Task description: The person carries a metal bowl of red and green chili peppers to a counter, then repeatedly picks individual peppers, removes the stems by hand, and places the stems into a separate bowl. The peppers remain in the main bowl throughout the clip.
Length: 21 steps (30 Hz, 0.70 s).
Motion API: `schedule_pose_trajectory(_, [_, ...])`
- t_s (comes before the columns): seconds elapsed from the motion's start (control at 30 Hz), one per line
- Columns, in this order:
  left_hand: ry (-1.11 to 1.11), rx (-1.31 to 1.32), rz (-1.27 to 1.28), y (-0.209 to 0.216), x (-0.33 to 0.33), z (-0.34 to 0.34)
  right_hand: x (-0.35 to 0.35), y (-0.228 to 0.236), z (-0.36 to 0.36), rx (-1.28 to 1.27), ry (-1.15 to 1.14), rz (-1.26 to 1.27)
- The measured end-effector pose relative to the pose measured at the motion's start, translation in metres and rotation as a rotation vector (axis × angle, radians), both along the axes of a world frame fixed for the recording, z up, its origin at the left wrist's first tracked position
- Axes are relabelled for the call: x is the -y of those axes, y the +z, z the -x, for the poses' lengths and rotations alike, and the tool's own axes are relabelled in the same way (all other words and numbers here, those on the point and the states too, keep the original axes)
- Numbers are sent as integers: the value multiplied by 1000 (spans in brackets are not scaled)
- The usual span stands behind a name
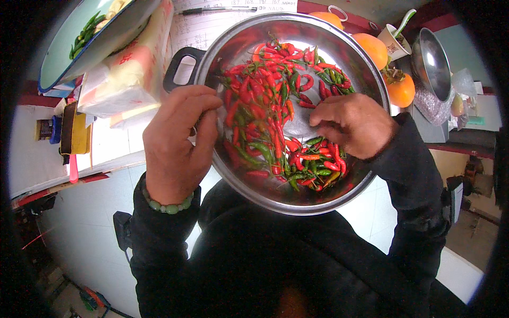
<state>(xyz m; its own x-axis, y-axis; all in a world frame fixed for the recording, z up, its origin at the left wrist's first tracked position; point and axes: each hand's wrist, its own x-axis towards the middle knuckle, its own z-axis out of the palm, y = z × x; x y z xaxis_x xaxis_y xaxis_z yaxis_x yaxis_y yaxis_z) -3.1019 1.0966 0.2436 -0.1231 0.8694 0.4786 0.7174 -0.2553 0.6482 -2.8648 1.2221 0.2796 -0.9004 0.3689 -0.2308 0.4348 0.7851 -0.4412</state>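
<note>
A wide stainless steel pot (pixel 275 208) with a black side handle (pixel 171 69) stands at the table's edge in front of me. Inside it lie many small red and green chili peppers (pixel 257 90), piled mostly on the left, with smaller groups at the right and near side. My left hand (pixel 180 140), with a green bead bracelet on its wrist, is over the pot's left rim, thumb and fingers pinched together. Over the pot's right side, my right hand (pixel 355 124) has its fingers curled closed above the chilies. Whatever either hand's fingertips hold is hidden or too small to make out.
At upper left a pale bowl (pixel 53 58) with green chilies leans beside a plastic-wrapped package (pixel 124 79). A pen (pixel 214 9) lies on written paper behind the pot. To the right are orange persimmons (pixel 400 90), a paper cup (pixel 393 42) with a spoon, and a metal bowl (pixel 430 63).
</note>
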Motion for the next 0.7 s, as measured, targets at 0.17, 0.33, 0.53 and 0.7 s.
schedule_pose_trajectory(0.17, [-3, 10, 18, 0, 1, -1, 9, -12, 7, 226, 6, -59])
schedule_pose_trajectory(0.33, [-14, 24, -14, -2, 1, 0, 7, -9, 12, 118, -46, -44])
schedule_pose_trajectory(0.53, [-11, -51, -28, 4, -9, 2, 2, 9, 0, -441, -488, 722])
schedule_pose_trajectory(0.7, [82, -314, -129, 16, -3, -8, 2, 17, -7, -514, -503, 759])
